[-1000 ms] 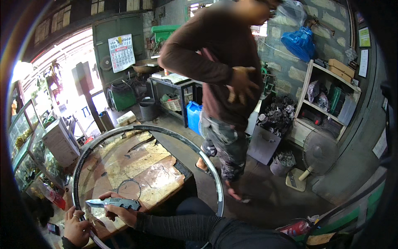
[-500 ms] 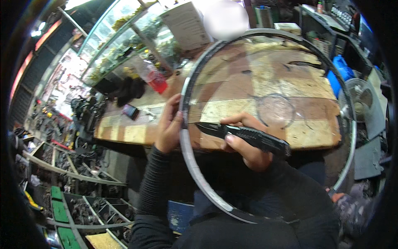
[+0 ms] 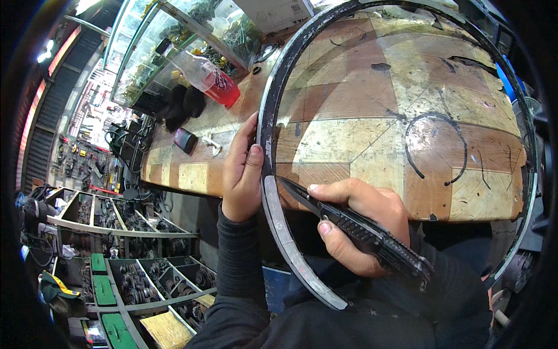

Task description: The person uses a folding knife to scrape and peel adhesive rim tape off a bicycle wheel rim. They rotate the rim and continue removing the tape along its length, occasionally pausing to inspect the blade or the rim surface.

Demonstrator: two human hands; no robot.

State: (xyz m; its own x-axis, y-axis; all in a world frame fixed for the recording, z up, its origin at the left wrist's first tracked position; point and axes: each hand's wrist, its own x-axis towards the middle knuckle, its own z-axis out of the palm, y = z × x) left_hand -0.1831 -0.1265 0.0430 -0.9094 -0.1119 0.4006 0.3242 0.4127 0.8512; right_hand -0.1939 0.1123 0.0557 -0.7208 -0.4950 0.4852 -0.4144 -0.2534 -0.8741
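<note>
A large bicycle wheel rim (image 3: 286, 244), black with worn silver patches and no spokes, stands tilted in front of me and spans much of the view. My left hand (image 3: 244, 174) grips its left side, thumb in front and fingers behind. In my right hand (image 3: 372, 227) is a black folding knife (image 3: 349, 220) with its blade out. The right thumb presses against the handle and the index finger lies along its top. The blade tip points left, at or very close to the rim's inner edge; contact is hard to tell. My right arm hides the rim's lower part.
Behind the rim lies a patchwork wooden table (image 3: 325, 139), holding a curved black cable (image 3: 433, 116), a bottle of red liquid (image 3: 215, 84) and a small dark box (image 3: 185, 141). Divided parts bins (image 3: 145, 285) stand at lower left. A glass case (image 3: 174, 41) sits at the back.
The view has shifted, bringing the table closer. The knife now angles more steeply, with its tip nearer the rim's inner edge. My left hand keeps its hold on the rim.
</note>
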